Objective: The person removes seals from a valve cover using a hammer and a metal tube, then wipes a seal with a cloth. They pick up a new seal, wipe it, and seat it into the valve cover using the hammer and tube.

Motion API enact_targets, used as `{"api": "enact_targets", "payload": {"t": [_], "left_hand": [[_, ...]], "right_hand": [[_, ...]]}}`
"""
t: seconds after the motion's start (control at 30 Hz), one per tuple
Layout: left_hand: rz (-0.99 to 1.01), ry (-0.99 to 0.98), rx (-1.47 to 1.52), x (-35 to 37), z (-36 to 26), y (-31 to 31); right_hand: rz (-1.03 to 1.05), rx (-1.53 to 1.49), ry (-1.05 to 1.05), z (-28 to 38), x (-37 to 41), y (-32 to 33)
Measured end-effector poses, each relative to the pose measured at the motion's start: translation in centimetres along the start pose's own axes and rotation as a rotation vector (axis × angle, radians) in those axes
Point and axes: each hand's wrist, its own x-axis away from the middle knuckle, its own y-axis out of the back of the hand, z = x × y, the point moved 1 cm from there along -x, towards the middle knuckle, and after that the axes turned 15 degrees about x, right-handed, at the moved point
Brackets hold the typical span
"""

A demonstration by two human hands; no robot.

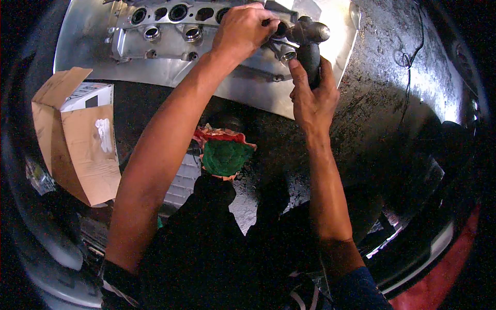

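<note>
A grey metal engine part (170, 35) with round openings lies on a shiny metal sheet (139, 71) at the top of the head view. My left hand (245, 28) is closed over the right part of it, its fingers round a small dark cylindrical piece. Just to the right, my right hand (315, 90) holds a hammer (309, 49) by its dark handle, with the rounded metal head at the top beside my left fingertips. The lower end of the handle is hidden in my right hand.
An open cardboard box (85, 150) with a white printed box (88, 97) inside stands at the left. Green and red cloth (225, 155) lies below the metal sheet. A thin dark cable (408, 77) runs over the stained dark surface (361, 108) at the right.
</note>
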Motion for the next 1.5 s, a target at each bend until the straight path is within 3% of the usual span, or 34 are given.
{"api": "enact_targets", "payload": {"t": [0.27,0.37,0.47,0.57,0.77,0.8,0.83,0.93,1.2,1.5], "left_hand": [[-0.038,-0.021,-0.072,0.3,0.5,-0.8],[-0.064,-0.045,-0.011,0.5,0.5,-0.8],[0.018,-0.021,-0.107,0.9,0.6,-0.8],[-0.021,-0.140,-0.101,0.8,0.9,-0.8],[-0.068,-0.124,-0.147,0.8,1.1,-1.4],[0.004,-0.060,-0.200,0.8,0.8,-1.2],[0.008,-0.143,-0.201,0.8,1.2,-1.1],[-0.137,-0.232,-0.123,1.1,0.8,-1.5],[-0.079,-0.077,-0.103,0.7,1.0,-1.3],[-0.020,-0.118,-0.107,0.6,0.9,-0.9]], "right_hand": [[-0.024,0.049,0.060,0.0,0.3,-0.5],[-0.053,0.081,0.169,-0.1,0.2,-0.9],[-0.050,0.172,0.198,-0.5,-0.1,-1.2],[-0.014,0.184,0.164,-0.2,-0.3,-0.6],[-0.172,-0.076,0.256,1.6,1.3,0.7],[-0.224,0.080,0.338,0.1,1.1,-0.4],[-0.136,0.167,0.344,-0.4,0.3,-1.2],[-0.062,0.204,0.201,0.1,-0.2,-0.5],[-0.070,-0.048,0.081,1.6,0.4,2.3],[-0.042,-0.062,0.055,0.9,0.5,1.4]]}}
